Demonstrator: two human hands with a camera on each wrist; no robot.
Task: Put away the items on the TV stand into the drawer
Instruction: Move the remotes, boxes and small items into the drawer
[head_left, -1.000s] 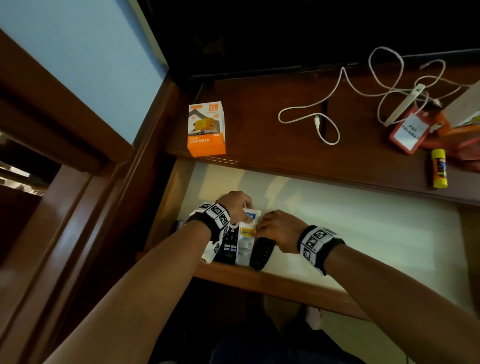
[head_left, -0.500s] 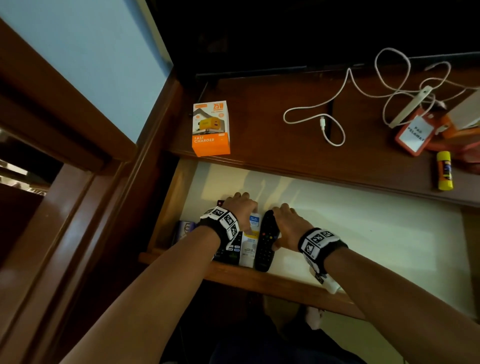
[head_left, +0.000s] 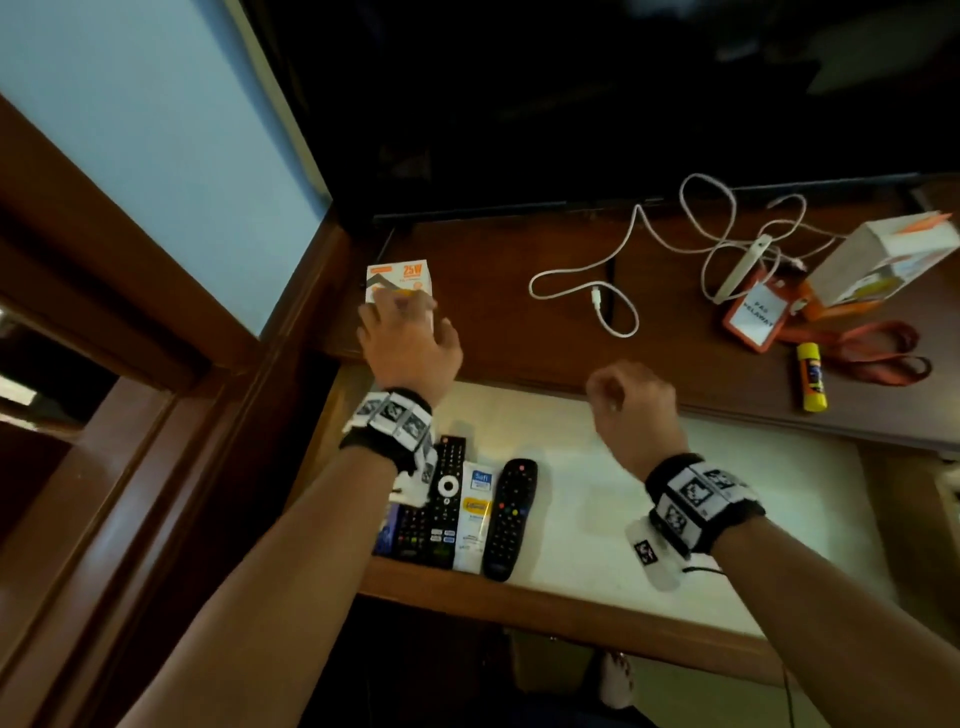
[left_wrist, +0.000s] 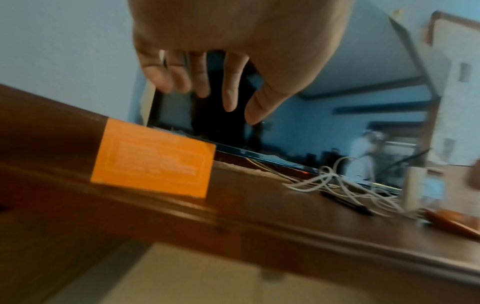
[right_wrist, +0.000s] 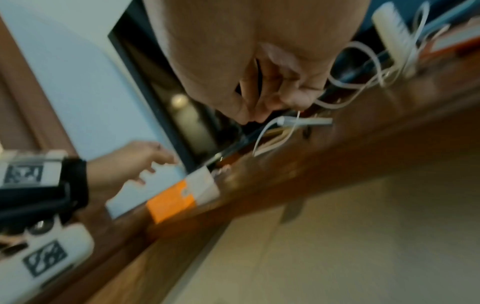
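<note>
My left hand (head_left: 404, 312) hovers with spread fingers just above the orange and white charger box (head_left: 397, 275) at the left end of the TV stand (head_left: 509, 343). The left wrist view shows the left hand (left_wrist: 207, 98) above the box (left_wrist: 153, 160) without touching it. Over the back edge of the open drawer (head_left: 649, 467) my right hand (head_left: 621, 392) is raised, fingers curled, holding nothing; the right wrist view shows the right hand (right_wrist: 270, 102) near the white cable (right_wrist: 272, 133). In the drawer's front left lie two black remotes (head_left: 448, 499) (head_left: 511, 519) with a white tube (head_left: 475, 514) between them.
On the stand lie a white cable (head_left: 597, 291), a red badge holder (head_left: 753, 319) with lanyard (head_left: 883, 353), a yellow glue stick (head_left: 810, 376) and a white box (head_left: 878, 265). The dark TV (head_left: 571, 104) stands behind. A wooden frame (head_left: 156, 415) runs along the left.
Both hands have left the remotes and tube in the drawer and risen. The left hand moved up to the charger box; the right moved up and right toward the stand's edge.
</note>
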